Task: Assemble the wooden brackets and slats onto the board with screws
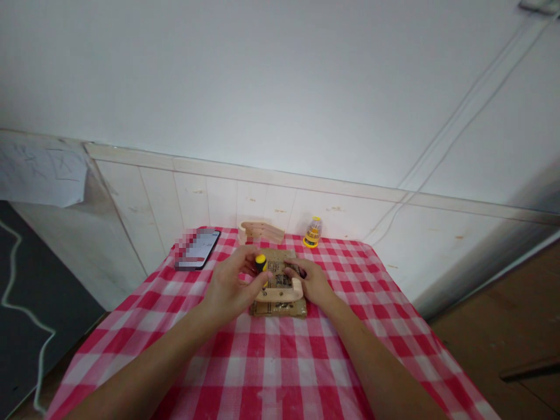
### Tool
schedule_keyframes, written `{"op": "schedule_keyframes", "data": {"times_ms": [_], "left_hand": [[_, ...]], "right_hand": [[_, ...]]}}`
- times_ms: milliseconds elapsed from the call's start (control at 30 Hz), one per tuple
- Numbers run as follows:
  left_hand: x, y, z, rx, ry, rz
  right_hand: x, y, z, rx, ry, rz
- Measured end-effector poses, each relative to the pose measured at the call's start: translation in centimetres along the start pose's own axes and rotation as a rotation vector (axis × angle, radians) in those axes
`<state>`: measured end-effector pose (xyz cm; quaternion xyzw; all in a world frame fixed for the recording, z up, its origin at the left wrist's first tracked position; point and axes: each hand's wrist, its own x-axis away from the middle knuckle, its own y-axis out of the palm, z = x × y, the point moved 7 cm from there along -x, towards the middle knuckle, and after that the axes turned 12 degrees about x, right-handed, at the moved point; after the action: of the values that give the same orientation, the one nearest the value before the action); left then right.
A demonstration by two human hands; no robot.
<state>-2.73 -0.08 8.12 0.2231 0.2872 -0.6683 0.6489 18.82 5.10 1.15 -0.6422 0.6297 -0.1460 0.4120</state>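
Yellow case, dark contents, screwdriver in left fingers

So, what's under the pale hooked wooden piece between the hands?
A flat brown package with black print. The wooden piece covers the strip directly beneath, so that's hidden.

Dim, soft light with stretched, blurry edges.

Phone L of pkg, container behind R.
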Motion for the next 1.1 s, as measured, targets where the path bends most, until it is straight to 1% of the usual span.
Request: {"op": "schedule_keyframes", "data": {"times_ms": [133,333,433,567,700,900,1100], "left_hand": [[0.0,-0.1,0.1,-0.036,0.025,-0.001],[0.0,0.1,-0.3,0.015,-0.070,-0.052],[0.0,0.1,-0.3,0.028,-0.073,-0.084],[0.1,0.2,0.1,0.014,-0.018,-0.123],[0.1,0.3,0.8,0.018,0.039,-0.134],[0.0,0.2,1.7,-0.067,0.189,-0.074],[-0.2,-0.3,2.0,-0.127,0.272,-0.045]], "right_hand": [[0.0,0.0,0.0,0.000,0.003,0.006],[0.0,0.1,0.3,-0.004,0.001,0.011],[0.0,0.1,0.4,0.001,0.005,0.015],[-0.1,0.1,0.5,0.010,0.010,0.014],[-0.1,0.2,0.6,0.010,0.011,0.008],[-0.1,0.3,0.9,-0.006,0.011,0.010],[0.0,0.5,0.9,-0.041,0.005,0.004]]}}
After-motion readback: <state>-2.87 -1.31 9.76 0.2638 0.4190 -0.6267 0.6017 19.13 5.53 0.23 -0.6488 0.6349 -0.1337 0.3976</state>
